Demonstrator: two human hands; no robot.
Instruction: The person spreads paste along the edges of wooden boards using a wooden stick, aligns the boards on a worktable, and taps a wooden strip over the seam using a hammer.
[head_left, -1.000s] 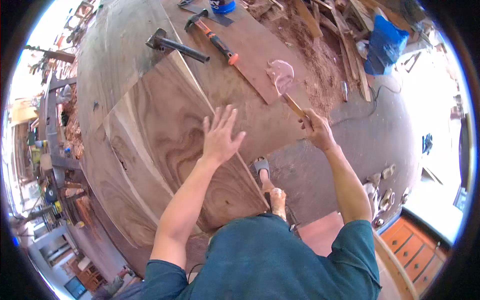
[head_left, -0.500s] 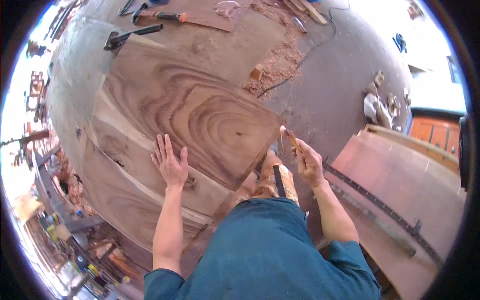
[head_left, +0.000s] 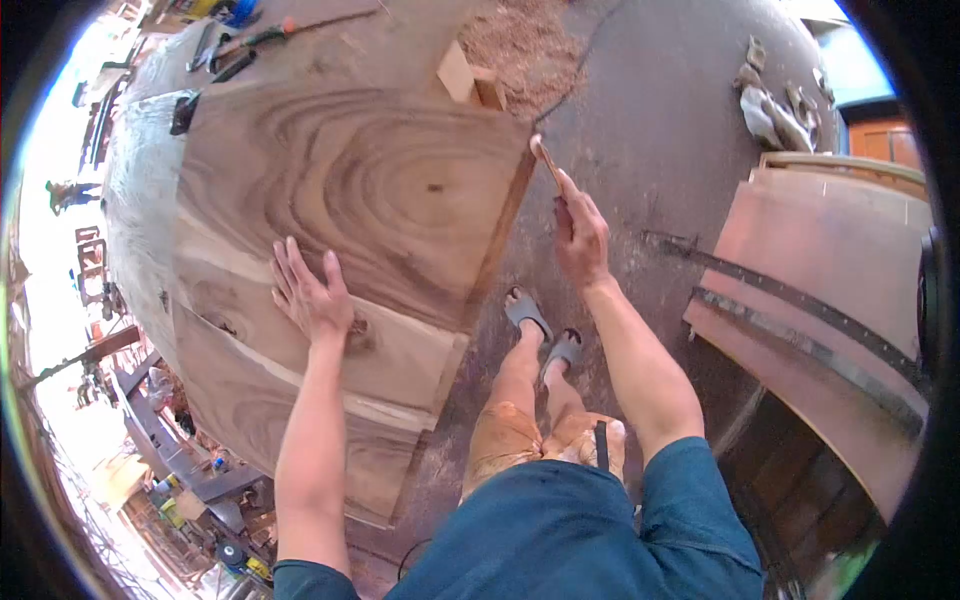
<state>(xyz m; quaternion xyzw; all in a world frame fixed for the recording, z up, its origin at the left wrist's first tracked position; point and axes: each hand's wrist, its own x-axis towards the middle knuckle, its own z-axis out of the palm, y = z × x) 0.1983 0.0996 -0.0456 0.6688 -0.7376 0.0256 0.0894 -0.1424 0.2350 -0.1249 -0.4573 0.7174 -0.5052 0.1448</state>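
A wide wooden panel (head_left: pixel 400 200) with swirling dark grain and pale streaks lies below me. Flat on its lower left part rests my left hand (head_left: pixel 315 295), fingers apart and holding nothing. My right hand (head_left: pixel 582 230) is closed round a thin wooden stick (head_left: pixel 548 162) with a pale tip. That tip is at the panel's upper right corner; whether it touches the edge I cannot tell. Two small wood blocks (head_left: pixel 470 80) stand just beyond the panel's far edge.
Reddish shavings (head_left: pixel 525 55) lie beyond the blocks, with a dark cable beside them. A hammer (head_left: pixel 250 38) is at the upper left. Boards (head_left: pixel 820 250) and long dark metal bars (head_left: pixel 800 290) are on the right. Crumpled gloves (head_left: pixel 770 118) lie at the upper right.
The view has swung, and the tools now sit farther up and left. The stick, over the pink paste at first, is now at the panel's corner. My left hand has moved to the panel's lower left part.
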